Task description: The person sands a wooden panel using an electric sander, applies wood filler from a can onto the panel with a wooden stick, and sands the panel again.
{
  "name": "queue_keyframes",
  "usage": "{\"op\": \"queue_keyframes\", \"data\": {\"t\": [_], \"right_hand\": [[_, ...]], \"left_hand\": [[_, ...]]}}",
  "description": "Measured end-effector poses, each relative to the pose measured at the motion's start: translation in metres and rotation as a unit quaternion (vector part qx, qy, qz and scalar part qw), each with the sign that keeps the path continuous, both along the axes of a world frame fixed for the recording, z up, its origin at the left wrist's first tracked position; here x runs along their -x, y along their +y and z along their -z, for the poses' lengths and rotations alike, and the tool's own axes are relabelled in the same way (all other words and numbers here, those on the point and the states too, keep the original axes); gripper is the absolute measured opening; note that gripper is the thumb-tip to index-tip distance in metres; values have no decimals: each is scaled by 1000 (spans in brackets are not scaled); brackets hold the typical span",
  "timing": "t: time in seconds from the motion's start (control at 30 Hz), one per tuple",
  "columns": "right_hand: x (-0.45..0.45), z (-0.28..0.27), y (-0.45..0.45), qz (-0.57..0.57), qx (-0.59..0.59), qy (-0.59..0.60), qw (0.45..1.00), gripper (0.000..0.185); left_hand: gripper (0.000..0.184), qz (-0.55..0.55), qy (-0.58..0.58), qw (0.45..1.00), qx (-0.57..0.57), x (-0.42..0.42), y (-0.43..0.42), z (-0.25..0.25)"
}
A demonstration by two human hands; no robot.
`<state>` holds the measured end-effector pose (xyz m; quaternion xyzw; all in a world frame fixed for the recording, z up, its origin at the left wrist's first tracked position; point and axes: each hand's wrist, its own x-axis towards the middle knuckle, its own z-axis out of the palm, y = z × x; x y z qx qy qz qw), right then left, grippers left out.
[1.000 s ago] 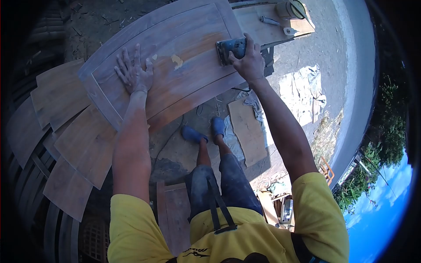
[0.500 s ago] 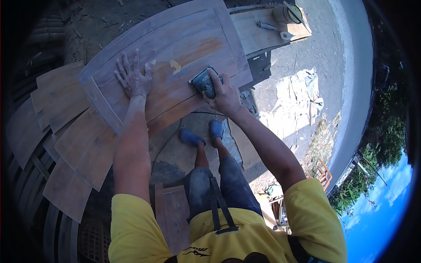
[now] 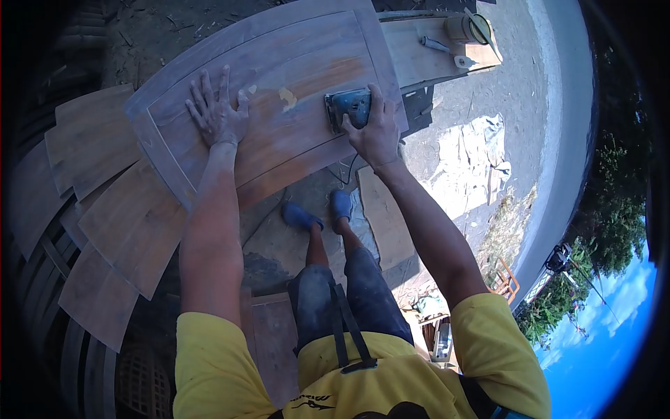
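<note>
A large wooden panel (image 3: 293, 66) with a framed border lies before me, its surface streaked with pale dust and orange-brown bare wood. On its left part my left hand (image 3: 220, 115) rests flat with the fingers spread. My right hand (image 3: 377, 133) is wrapped round a blue-green electric sander (image 3: 349, 108), whose base sits on the panel towards its right end. A yellowish filler patch (image 3: 287, 98) shows on the wood between the two hands. The underside of the sander is hidden.
Beyond the panel's right end, a plank bench (image 3: 419, 59) carries a can (image 3: 466, 29) and small tools. Several wooden boards (image 3: 132, 223) are stacked at the left. A cord (image 3: 343, 171) hangs below the panel near my feet. White sheeting (image 3: 471, 160) lies on the ground at right.
My right hand has moved the sander to the right and slightly up across the panel, and turned it. My left hand stays spread on the wood at nearly the same spot.
</note>
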<state>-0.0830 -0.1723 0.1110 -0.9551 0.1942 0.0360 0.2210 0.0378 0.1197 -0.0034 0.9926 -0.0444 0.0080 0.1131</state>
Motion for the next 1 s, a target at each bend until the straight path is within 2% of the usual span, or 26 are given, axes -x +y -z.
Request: {"op": "queue_keyframes", "data": {"t": [0.1,0.17,0.2,0.27,0.33,0.4,0.47,0.5,0.57,0.63,0.7,0.77,0.83,0.87,0.93,1.0], "right_hand": [[-9,-6,65,-47,-45,16,998,92],[-14,-5,80,-182,-72,-37,980,93],[-21,-7,76,-181,-71,-41,980,93],[-37,-9,61,-122,-54,14,991,92],[-54,-1,26,-78,-35,-14,996,92],[-72,1,-13,-42,43,-28,998,90],[-87,10,-45,47,66,-34,996,90],[-94,14,-54,41,64,-32,997,90],[-105,15,-65,100,77,-26,992,90],[-109,9,-42,90,81,-14,993,91],[-103,10,-2,28,46,-56,997,91],[-99,3,43,-23,-9,-17,1000,92],[-95,-1,77,-89,-31,-16,995,93],[-97,-4,80,-85,-29,-19,996,93],[-100,-6,81,-164,-49,28,985,91],[-108,-4,59,-132,-38,7,991,91]], "left_hand": [[72,-1,-3,1000,3,0,1,3],[71,6,-1,1000,-4,1,2,4],[70,5,-4,1000,1,0,1,3],[69,1,-4,1000,5,-2,2,4],[70,2,2,1000,6,-1,2,3],[70,-2,4,1000,3,-1,1,2],[70,-8,6,1000,1,-1,0,1],[69,-7,2,1000,6,-1,0,-1],[69,-8,-1,1000,13,2,2,-1],[69,-4,1,1000,7,0,2,-2],[69,-7,2,1000,1,-1,3,-2],[68,-1,3,1000,-4,1,1,0],[66,-18,-23,999,41,1,2,3],[66,-14,-27,999,44,0,2,5],[66,-17,-13,999,31,-2,3,3],[66,-18,-15,999,30,-2,1,5]]}}
